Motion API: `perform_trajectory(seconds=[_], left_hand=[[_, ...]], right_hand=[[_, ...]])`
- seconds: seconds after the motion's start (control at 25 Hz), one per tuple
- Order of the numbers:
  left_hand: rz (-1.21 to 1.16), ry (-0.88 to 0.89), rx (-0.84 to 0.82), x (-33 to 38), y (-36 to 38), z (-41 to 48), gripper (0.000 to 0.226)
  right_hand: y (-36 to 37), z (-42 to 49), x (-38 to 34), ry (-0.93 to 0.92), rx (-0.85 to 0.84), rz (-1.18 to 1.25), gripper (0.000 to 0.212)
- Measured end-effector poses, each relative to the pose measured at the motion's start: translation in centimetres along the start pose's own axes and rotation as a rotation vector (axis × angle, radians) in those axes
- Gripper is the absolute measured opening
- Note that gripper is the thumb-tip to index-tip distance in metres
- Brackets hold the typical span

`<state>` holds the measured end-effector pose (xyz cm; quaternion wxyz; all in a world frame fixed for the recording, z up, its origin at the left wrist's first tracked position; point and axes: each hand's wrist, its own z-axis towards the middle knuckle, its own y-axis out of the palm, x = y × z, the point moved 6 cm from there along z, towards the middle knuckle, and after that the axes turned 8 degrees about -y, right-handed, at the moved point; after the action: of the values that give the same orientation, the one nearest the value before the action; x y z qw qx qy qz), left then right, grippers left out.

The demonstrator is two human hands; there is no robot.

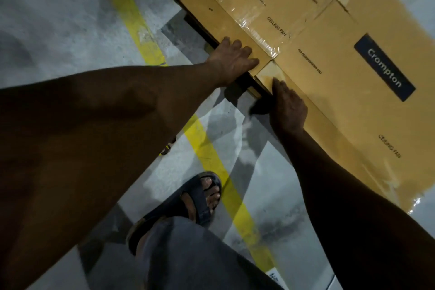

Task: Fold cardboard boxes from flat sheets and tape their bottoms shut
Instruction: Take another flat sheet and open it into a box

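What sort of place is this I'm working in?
Likely a warehouse or factory packing area: a bare grey concrete floor, painted yellow lines across it, and brown cartons printed Crompton and CEILING FAN lying on the ground.

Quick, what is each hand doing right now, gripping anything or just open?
Left hand: open, fingers lying flat on a flap of the cardboard box.
Right hand: open, straight fingers touching the box's near edge.
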<state>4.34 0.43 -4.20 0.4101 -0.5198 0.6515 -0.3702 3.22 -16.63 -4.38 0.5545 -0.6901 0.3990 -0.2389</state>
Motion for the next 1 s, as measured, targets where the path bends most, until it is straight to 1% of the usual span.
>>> perform_trajectory(seconds=[0.08,0.12,0.16,0.28,0.36,0.44,0.56,0.64,0.76,0.88,1.0], left_hand=[[-0.013,-0.017,0.006,0.3,-1.6,0.1,0.070],[-0.021,-0.018,0.018,0.6,-2.8,-0.1,0.066],[-0.030,-0.008,0.035,0.8,-4.0,-0.2,0.062],[-0.051,-0.006,0.119,-0.3,-9.0,-1.2,0.046],[-0.094,-0.030,0.199,-2.1,-13.9,-2.6,0.034],[-0.115,-0.041,0.248,-4.0,-18.3,-4.2,0.031],[-0.090,-0.079,0.310,-7.2,-24.1,-8.8,0.023],[-0.064,-0.109,0.373,-9.9,-27.1,-13.3,0.019],[-0.038,-0.203,0.418,-15.5,-29.5,-21.7,0.017],[-0.077,-0.359,0.481,-22.1,-30.2,-31.4,0.019],[-0.104,-0.552,0.480,-27.8,-28.6,-42.0,0.019]], right_hand=[[-3.0,-0.1,-0.1,0.013,0.083,-0.018,0.042],[-4.6,-0.2,-0.3,0.014,0.099,-0.019,0.033],[-6.1,-0.3,-0.6,0.012,0.115,-0.020,0.028],[-11.4,-0.1,-2.3,-0.026,0.181,-0.064,0.028],[-15.6,0.6,-3.5,-0.024,0.206,-0.093,0.028],[-20.1,1.4,-5.2,-0.028,0.259,-0.137,0.030],[-26.5,0.6,-10.0,-0.104,0.318,-0.200,0.031],[-30.3,-0.8,-13.9,-0.144,0.373,-0.177,0.032],[-35.0,-3.6,-20.7,-0.231,0.562,-0.122,0.031],[-38.3,-6.0,-28.2,-0.261,0.712,-0.081,0.024],[-39.5,-9.2,-35.5,-0.289,0.763,-0.044,0.026]])
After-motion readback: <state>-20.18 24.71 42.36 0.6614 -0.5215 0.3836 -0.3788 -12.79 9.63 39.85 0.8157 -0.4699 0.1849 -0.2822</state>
